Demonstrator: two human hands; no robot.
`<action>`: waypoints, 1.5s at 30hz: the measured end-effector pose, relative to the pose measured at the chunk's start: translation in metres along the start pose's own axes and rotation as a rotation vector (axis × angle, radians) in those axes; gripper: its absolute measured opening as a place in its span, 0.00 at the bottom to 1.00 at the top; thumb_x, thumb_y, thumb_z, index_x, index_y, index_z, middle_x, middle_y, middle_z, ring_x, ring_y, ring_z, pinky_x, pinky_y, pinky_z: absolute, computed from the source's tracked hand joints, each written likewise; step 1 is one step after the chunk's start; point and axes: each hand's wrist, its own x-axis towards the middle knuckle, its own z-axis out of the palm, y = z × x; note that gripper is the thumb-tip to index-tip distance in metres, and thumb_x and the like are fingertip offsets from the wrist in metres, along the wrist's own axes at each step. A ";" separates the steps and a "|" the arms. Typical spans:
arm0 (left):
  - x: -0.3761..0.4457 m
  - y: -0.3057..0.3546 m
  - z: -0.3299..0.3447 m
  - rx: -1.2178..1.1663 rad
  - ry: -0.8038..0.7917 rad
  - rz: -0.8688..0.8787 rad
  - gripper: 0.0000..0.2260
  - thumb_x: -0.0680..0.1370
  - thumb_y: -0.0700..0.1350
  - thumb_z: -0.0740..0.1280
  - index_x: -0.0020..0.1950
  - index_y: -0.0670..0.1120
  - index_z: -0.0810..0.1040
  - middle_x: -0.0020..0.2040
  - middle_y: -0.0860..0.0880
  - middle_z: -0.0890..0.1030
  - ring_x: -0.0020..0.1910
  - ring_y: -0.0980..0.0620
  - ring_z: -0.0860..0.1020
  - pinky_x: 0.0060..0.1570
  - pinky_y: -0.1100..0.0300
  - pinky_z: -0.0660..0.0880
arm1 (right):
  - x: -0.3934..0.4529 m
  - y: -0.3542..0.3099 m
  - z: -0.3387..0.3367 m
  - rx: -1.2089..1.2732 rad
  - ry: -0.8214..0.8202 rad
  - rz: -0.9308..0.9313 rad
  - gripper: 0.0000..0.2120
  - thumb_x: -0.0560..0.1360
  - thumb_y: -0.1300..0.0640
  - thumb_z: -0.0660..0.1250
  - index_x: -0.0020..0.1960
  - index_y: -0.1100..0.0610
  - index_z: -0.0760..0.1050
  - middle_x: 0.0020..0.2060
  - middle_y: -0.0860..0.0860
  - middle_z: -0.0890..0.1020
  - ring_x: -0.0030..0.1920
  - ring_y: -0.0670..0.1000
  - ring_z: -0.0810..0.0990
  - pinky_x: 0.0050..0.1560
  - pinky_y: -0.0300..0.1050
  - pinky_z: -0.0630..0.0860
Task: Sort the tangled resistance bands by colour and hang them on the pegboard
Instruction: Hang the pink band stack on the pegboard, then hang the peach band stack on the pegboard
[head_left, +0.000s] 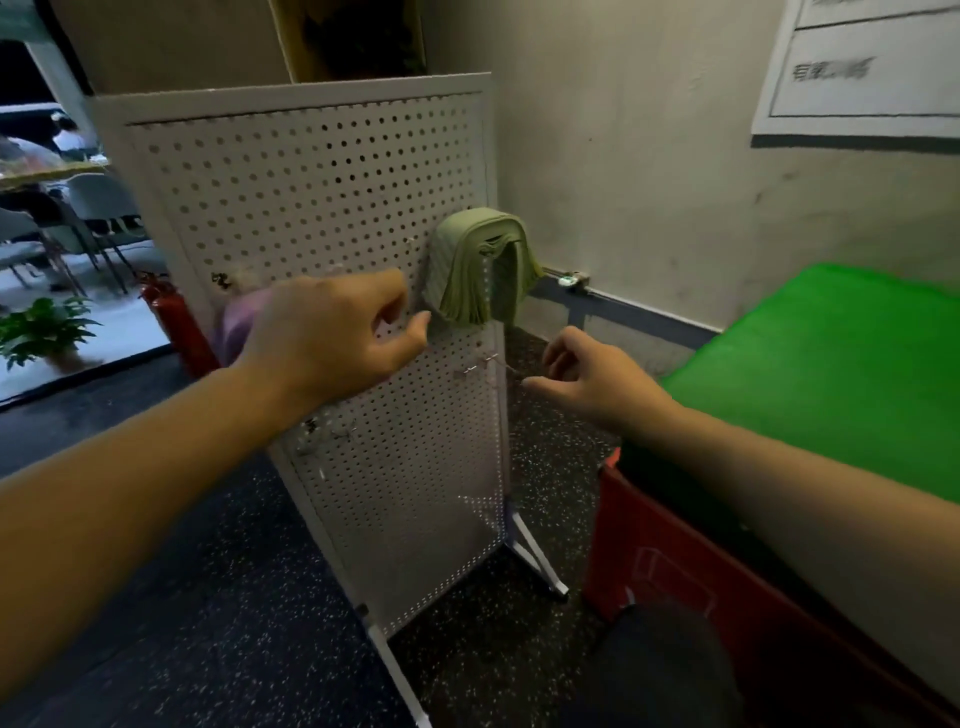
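Note:
A white standing pegboard fills the middle of the view. A stack of pale green resistance bands hangs folded over a hook near its right edge. Purple bands hang lower on the left, mostly hidden behind my left hand. That hand hovers in front of the board with fingers loosely curled, holding nothing I can see. My right hand is lower and to the right, fingers loosely curled near a bare metal hook, holding nothing.
A red crate stands on the dark speckled floor at the right, below a bright green mat. A red fire extinguisher and a potted plant are left of the board. The wall is close behind.

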 end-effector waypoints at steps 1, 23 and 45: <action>0.012 0.019 0.009 -0.028 -0.022 0.035 0.15 0.78 0.61 0.58 0.38 0.52 0.69 0.27 0.57 0.68 0.24 0.57 0.68 0.26 0.64 0.66 | -0.009 0.014 -0.013 -0.014 0.021 0.021 0.16 0.73 0.43 0.73 0.52 0.51 0.73 0.44 0.48 0.81 0.45 0.48 0.80 0.48 0.48 0.79; 0.168 0.483 0.238 -0.560 -0.547 0.559 0.10 0.78 0.56 0.63 0.57 0.55 0.74 0.52 0.54 0.80 0.45 0.51 0.76 0.43 0.59 0.68 | -0.309 0.303 -0.259 -0.224 0.438 0.772 0.09 0.78 0.56 0.66 0.55 0.55 0.82 0.47 0.49 0.83 0.47 0.48 0.79 0.48 0.40 0.69; 0.253 0.852 0.277 -0.774 -0.621 1.022 0.19 0.82 0.38 0.57 0.73 0.49 0.70 0.72 0.46 0.74 0.69 0.45 0.73 0.67 0.54 0.69 | -0.485 0.436 -0.378 0.235 0.663 1.540 0.27 0.69 0.48 0.78 0.60 0.63 0.79 0.52 0.58 0.83 0.48 0.54 0.80 0.46 0.45 0.75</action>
